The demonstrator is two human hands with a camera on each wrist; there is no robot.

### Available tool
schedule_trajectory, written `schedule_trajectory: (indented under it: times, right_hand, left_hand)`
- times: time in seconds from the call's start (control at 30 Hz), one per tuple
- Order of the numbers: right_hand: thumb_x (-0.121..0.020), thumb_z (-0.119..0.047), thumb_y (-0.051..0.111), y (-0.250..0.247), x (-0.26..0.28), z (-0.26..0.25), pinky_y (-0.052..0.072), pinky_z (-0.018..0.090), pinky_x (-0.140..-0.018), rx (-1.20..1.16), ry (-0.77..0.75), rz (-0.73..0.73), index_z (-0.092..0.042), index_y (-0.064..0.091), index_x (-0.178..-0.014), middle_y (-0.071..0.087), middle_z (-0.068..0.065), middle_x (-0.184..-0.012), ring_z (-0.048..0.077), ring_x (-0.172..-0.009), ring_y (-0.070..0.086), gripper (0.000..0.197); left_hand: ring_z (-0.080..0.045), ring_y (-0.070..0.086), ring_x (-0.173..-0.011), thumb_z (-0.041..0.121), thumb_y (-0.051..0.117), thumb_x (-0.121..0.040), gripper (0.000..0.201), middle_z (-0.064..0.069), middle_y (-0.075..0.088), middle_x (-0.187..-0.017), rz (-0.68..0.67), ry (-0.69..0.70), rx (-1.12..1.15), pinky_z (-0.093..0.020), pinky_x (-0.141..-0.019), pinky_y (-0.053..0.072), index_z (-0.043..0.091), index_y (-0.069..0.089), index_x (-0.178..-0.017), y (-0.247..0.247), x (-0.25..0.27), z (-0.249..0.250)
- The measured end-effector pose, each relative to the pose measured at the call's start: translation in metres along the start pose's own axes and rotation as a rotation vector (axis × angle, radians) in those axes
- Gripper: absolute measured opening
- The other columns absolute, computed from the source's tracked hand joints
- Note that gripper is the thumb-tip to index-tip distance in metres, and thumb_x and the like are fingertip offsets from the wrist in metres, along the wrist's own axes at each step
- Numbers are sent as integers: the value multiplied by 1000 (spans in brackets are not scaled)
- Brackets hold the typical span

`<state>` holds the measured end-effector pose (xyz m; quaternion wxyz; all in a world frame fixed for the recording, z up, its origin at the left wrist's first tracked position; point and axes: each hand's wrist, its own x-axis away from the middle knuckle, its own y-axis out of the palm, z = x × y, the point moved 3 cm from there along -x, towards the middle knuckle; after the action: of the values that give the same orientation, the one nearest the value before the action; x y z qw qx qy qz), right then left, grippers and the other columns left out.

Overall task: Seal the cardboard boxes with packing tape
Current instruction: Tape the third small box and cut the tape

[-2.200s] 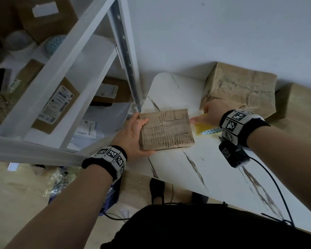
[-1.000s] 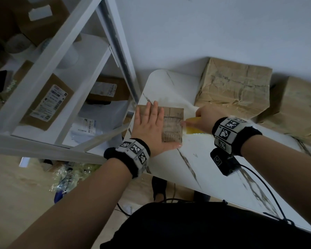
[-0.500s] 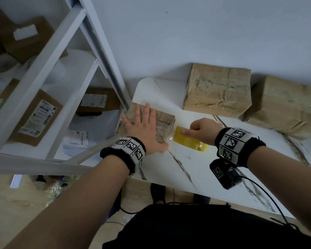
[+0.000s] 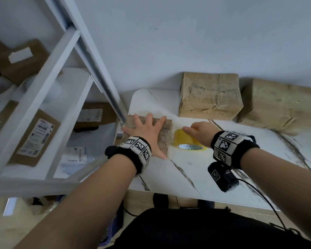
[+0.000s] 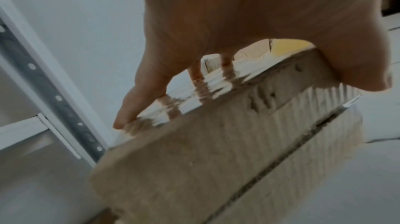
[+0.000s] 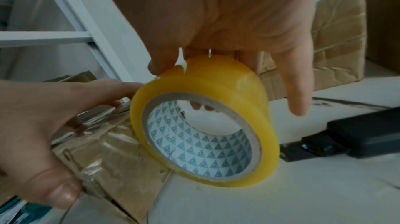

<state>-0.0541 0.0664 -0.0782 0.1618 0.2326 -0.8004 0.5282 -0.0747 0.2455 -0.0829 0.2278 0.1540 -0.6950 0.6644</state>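
Note:
A small worn cardboard box [image 4: 166, 131] lies at the left corner of the white marble table [image 4: 187, 177], its top glossy with clear tape [image 5: 194, 91]. My left hand [image 4: 145, 131] presses flat on it, fingers spread and straight. Just right of the box, my right hand [image 4: 198, 131] grips a yellow roll of packing tape [image 4: 188, 142] that stands on edge on the table. In the right wrist view the roll [image 6: 201, 125] touches the box [image 6: 112, 150], with fingertips showing through its core. The box's near side has an open seam [image 5: 281, 159].
Two larger taped cardboard boxes [image 4: 210, 96] [image 4: 280, 105] stand against the back wall. A white metal shelf rack [image 4: 48, 69] with labelled parcels [image 4: 34, 137] stands close to the left, its upright post [image 4: 106, 87] right beside the small box. Bare tabletop lies in front.
The box, held up between both hands earlier, now lies flat under my left palm. My right hand has drawn the tape roll a little way right, off the box.

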Motion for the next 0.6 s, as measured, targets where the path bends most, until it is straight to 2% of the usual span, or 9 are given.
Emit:
schedule_trajectory:
  times: [0.17, 0.3, 0.4, 0.47, 0.6]
  right_hand:
    - [-96, -50, 36, 2, 3, -1, 29, 27, -54, -39, 23, 54, -14, 43, -63, 45, 0, -63, 22, -72, 47, 50]
    - [-94, -50, 42, -6, 3, -4, 34, 27, -56, -172, 30, 160, -10, 54, -73, 49, 1, -64, 21, -69, 50, 47]
    - [-91, -54, 45, -13, 0, -7, 39, 28, -61, -193, 25, 199, -12, 53, -69, 50, 0, -62, 20, -67, 52, 48]
    - [-88, -57, 47, -18, -1, -8, 41, 26, -60, -246, 41, 208, -12, 53, -67, 49, 0, -61, 17, -63, 51, 49]
    - [-80, -56, 61, -32, 4, -5, 36, 24, -55, -516, 28, 249, -16, 49, -60, 40, -4, -57, 12, -54, 41, 46]
  left_hand:
    - [-42, 8, -136, 74, 75, -48, 125, 0, 11, -143, 50, 26, 62, -74, -93, 31, 44, 0, -142, -6, 3, -7]
    - [-35, 14, -132, 76, 74, -44, 122, 4, 13, -138, 74, 45, 163, -69, -92, 37, 47, 2, -138, -11, 4, -14]
    - [-33, 18, -128, 77, 74, -40, 122, 5, 16, -135, 80, 59, 240, -64, -95, 38, 48, 3, -135, -12, 1, -17]
    - [-31, 21, -126, 79, 72, -37, 123, 4, 18, -133, 97, 67, 284, -59, -99, 37, 47, 3, -134, -13, 0, -19]
    - [-27, 22, -127, 81, 67, -30, 124, 5, 19, -131, 153, 67, 422, -56, -103, 35, 48, 6, -133, -13, -1, -20]
